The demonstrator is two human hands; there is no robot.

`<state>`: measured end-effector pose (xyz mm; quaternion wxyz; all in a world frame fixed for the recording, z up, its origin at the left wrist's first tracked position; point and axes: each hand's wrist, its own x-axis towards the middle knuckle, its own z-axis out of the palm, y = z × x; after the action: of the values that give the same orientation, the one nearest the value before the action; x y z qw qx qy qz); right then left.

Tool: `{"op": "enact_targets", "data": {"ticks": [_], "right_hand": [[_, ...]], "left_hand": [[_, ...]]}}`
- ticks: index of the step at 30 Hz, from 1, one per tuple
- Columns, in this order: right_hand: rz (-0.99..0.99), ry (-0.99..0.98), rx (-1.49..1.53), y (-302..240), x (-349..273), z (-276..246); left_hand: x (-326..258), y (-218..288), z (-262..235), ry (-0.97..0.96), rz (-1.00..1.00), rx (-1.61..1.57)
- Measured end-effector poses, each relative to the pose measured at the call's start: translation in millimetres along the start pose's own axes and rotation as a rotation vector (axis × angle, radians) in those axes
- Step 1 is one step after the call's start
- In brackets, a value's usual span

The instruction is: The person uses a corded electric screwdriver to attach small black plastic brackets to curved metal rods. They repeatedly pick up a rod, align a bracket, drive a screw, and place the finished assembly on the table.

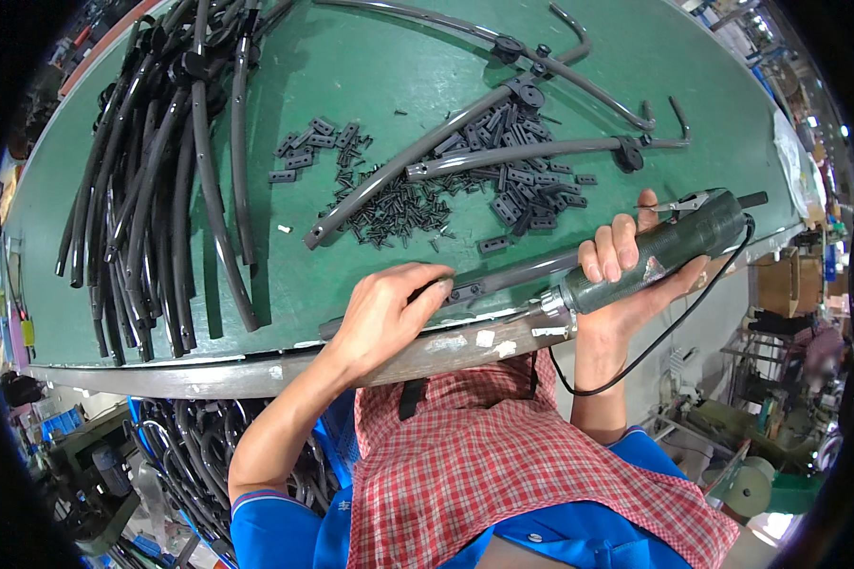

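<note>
My left hand (389, 308) is closed over a dark grey metal tube (531, 270) lying along the near edge of the green table. Its thumb and forefinger meet beside a small dark block (465, 293) on the tube. My right hand (626, 256) is wrapped round a dark green electric screwdriver (678, 248) with a metal lever on its side. The screwdriver lies slantwise over the tube's right part, its metal nose (554, 302) pointing down-left toward the table edge. Its bit does not show clearly.
Beyond my hands lie a heap of black screws (399, 211) and several small black plastic blocks (531, 194). Bent tubes with round knobs (484, 156) rest across them. A stack of curved tubes (147, 190) fills the left side. A black cord (674, 375) loops from the screwdriver.
</note>
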<state>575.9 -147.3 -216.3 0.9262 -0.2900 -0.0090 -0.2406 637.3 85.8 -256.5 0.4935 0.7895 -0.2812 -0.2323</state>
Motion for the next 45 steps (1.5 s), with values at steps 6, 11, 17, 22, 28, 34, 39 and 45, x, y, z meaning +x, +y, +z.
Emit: {"op": "enact_targets", "data": {"ticks": [6, 11, 17, 22, 28, 34, 39, 45], "right_hand": [[-0.022, 0.061, 0.04, -13.8, -13.5, -12.0], [-0.126, 0.022, 0.004, -49.7, -25.7, -32.8], [-0.183, 0.161, -0.008, -75.4, -28.2, -80.4], [-0.158, 0.312, 0.13, -85.1, -29.1, -112.7], [-0.157, 0.508, 0.075, -74.6, -19.9, -93.9], [-0.164, 0.498, 0.191, -78.4, -20.2, -103.4], [-0.168, 0.383, 0.166, -76.6, -27.4, -117.4], [-0.086, 0.462, 0.25, -76.0, -19.5, -111.8]], "left_hand": [[14.0, 7.9, -10.6, -0.351, -0.191, 0.011], [-1.1, 1.5, -34.8, -0.292, -0.26, -0.13], [-66.0, 18.4, -152.9, 0.584, -0.349, -0.056], [-71.4, 49.5, -272.8, 1.075, -0.208, 0.769], [-94.7, -13.9, -346.4, 1.003, -0.543, 1.283], [-81.0, -33.3, -389.2, 0.928, -0.465, 1.214], [108.7, 37.8, -272.4, 0.772, -0.086, 0.868], [333.7, -21.7, -121.2, 0.353, 0.439, 1.17]]}}
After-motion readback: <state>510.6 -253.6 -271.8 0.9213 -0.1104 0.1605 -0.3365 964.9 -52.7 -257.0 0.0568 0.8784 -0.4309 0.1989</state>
